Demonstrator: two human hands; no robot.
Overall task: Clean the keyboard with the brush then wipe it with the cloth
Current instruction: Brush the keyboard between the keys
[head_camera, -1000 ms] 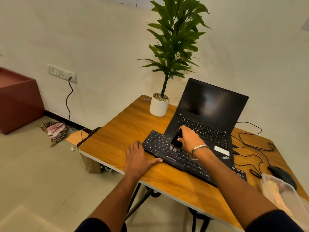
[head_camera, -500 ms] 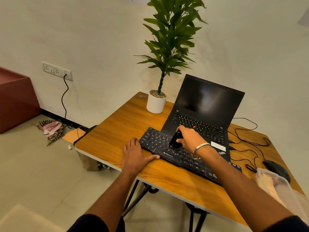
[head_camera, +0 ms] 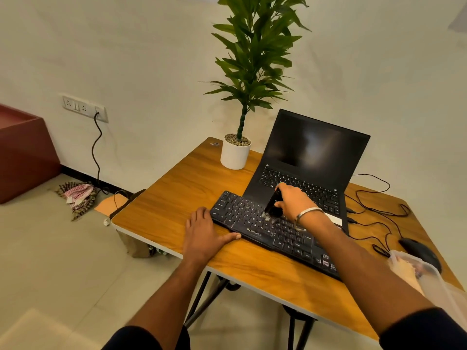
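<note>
Since the earlier frame, the brush (head_camera: 272,205) has been carried little along the keyboard (head_camera: 265,228), which lies at the table's (head_camera: 177,198) front edge. It is pinched by the right hand (head_camera: 294,202); the left hand (head_camera: 202,236) is laid flat, fingers together, thumb spread against the keyboard. Keys could be dislodged by hard strokes. No cloth can be made out; the bristles are blurred.

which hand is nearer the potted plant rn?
Left, narrowly. The left hand lies flat on the table in front of the potted plant; the right hand holds the brush over the keyboard, off to the plant's right.
</note>
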